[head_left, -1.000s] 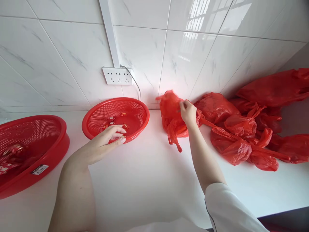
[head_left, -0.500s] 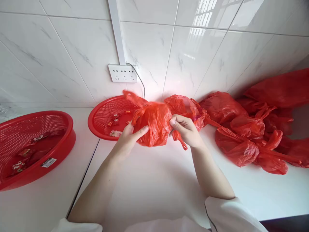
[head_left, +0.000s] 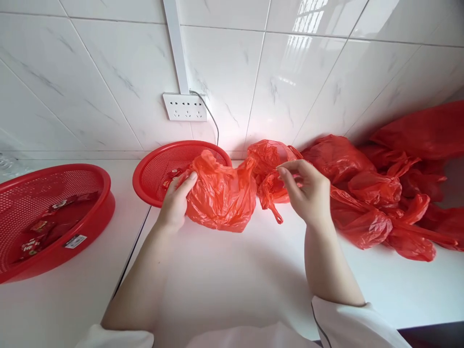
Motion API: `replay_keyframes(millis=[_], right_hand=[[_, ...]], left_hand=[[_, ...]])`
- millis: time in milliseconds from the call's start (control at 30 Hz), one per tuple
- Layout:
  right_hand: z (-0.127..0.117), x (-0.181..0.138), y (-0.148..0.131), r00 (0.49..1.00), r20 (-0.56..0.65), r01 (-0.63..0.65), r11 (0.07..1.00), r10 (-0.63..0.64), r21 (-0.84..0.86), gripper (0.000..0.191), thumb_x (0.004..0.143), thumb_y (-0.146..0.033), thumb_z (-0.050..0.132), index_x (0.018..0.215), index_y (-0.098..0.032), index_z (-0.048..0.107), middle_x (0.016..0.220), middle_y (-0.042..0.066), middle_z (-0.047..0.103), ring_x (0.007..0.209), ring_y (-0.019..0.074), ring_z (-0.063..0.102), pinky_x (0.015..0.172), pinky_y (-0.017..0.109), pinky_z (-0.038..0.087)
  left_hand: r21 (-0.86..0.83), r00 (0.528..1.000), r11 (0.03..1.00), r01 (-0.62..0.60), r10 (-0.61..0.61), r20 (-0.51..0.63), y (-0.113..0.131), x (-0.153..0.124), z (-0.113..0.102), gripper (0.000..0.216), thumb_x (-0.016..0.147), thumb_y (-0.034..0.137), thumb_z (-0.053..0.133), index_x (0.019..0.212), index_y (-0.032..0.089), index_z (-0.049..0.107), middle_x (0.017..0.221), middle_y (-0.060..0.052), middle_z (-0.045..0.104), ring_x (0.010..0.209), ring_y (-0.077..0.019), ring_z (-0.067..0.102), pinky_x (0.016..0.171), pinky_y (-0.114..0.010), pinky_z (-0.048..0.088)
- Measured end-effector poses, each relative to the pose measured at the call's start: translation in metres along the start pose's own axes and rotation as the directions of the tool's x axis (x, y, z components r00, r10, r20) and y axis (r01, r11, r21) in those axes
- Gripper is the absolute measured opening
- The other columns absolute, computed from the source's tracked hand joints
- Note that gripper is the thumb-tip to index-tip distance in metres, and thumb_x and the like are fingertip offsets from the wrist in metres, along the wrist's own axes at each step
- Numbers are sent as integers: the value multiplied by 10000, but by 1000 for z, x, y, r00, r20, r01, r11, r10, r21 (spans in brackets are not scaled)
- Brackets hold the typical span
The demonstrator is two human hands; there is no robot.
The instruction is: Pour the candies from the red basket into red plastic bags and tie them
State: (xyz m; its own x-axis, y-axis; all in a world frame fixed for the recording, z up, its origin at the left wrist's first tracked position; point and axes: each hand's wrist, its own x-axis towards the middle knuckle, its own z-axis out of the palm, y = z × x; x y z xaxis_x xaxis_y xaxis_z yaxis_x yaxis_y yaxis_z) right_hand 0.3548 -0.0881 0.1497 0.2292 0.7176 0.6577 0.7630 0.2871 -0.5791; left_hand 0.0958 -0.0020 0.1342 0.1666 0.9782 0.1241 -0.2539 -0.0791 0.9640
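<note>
Red crinkly plastic bag [head_left: 221, 203] is now held only by the left hand [head_left: 174, 205]; the right hand [head_left: 311, 193], fingers pinched close, seems free.

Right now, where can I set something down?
Bare counter shows between the left arm and right arm, in front of the held bag, and from left arm to left basket. Crowded: right side, under the bag pile.

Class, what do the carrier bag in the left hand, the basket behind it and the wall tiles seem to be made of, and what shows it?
Red carrier bag: thin, shiny plastic film, by its crinkles and bright creases.
Red basket: probably moulded plastic, smooth, by its regular rows of holes.
Wall tiles: glossy, likely glazed ceramic, given their reflections; polished stone is possible.
</note>
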Motion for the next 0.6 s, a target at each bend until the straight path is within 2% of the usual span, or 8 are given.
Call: replay_keyframes(millis=[67, 133, 200, 267, 367, 467, 533, 600], right_hand=[[1, -5, -11, 981, -37, 191, 978, -188, 86, 83, 932, -221, 548, 962, -222, 625, 995, 61, 687, 948, 196, 653, 820, 340, 530], [7, -9, -19, 956, 62, 270, 944, -286, 189, 137, 935, -169, 522, 1046, -221, 585, 1085, 83, 651, 1064, 204, 620, 899, 363, 518], [17, -12, -21, 944, 189, 219, 944, -269, 247, 190, 944, -131, 459, 1098, -216, 531, 1122, 94, 608, 1085, 199, 593, 898, 363, 511], [27, -14, -18, 912, 343, 128, 951, -224, 281, 193, 927, -91, 412, 1047, -214, 500, 1042, 71, 589, 957, 176, 596, 801, 323, 513], [38, -16, -14, 813, 530, 19, 921, -240, 388, 154, 903, -77, 397, 936, -213, 463, 875, 13, 548, 731, 129, 541, 658, 260, 469], [44, -19, -12, 806, 536, 1, 905, -252, 424, 96, 929, -132, 390, 916, -207, 448, 844, 8, 518, 694, 121, 495, 635, 252, 433], [48, -21, -11, 773, 597, 12, 946, -214, 324, 102, 925, -140, 379, 903, -200, 459, 830, 15, 528, 689, 126, 487, 626, 255, 412], [51, -24, -9, 613, 781, 4, 990, -116, 144, 92, 889, -142, 420, 902, -191, 497, 782, 13, 552, 655, 129, 497, 591, 251, 393]], left_hand=[[84, 994, 996, -10, 0, 112, -3, -2, -1, 269, 851, 476, 656, 828, 208, 655, 768, -16, 630, 707, -161, 616, 642, -273, 510], [196, 965, 978, -65, 12, 261, -4, -5, -1, 383, 893, 498, 593, 664, 196, 533, 612, 13, 481, 541, -111, 477, 535, -254, 430], [294, 921, 942, -164, 39, 387, -4, -7, -1, 482, 934, 512, 515, 596, 194, 384, 552, 31, 338, 470, -89, 330, 472, -253, 343], [347, 885, 895, -281, 103, 453, -2, -8, -1, 502, 965, 515, 443, 602, 199, 299, 545, 37, 266, 462, -89, 248, 450, -262, 286], [378, 863, 819, -433, 254, 437, -3, -7, 0, 495, 988, 508, 383, 615, 207, 261, 534, 40, 244, 463, -95, 225, 442, -276, 251], [367, 849, 776, -512, 394, 352, -12, -7, 3, 503, 994, 509, 365, 608, 210, 247, 513, 42, 240, 450, -97, 234, 435, -281, 248], [337, 834, 771, -540, 438, 335, -19, -7, 4, 530, 986, 546, 351, 589, 210, 242, 493, 42, 234, 429, -97, 235, 422, -286, 241], [309, 807, 762, -569, 447, 385, -23, -4, 2, 586, 948, 651, 313, 559, 213, 307, 476, 29, 299, 417, -107, 289, 415, -299, 254]])
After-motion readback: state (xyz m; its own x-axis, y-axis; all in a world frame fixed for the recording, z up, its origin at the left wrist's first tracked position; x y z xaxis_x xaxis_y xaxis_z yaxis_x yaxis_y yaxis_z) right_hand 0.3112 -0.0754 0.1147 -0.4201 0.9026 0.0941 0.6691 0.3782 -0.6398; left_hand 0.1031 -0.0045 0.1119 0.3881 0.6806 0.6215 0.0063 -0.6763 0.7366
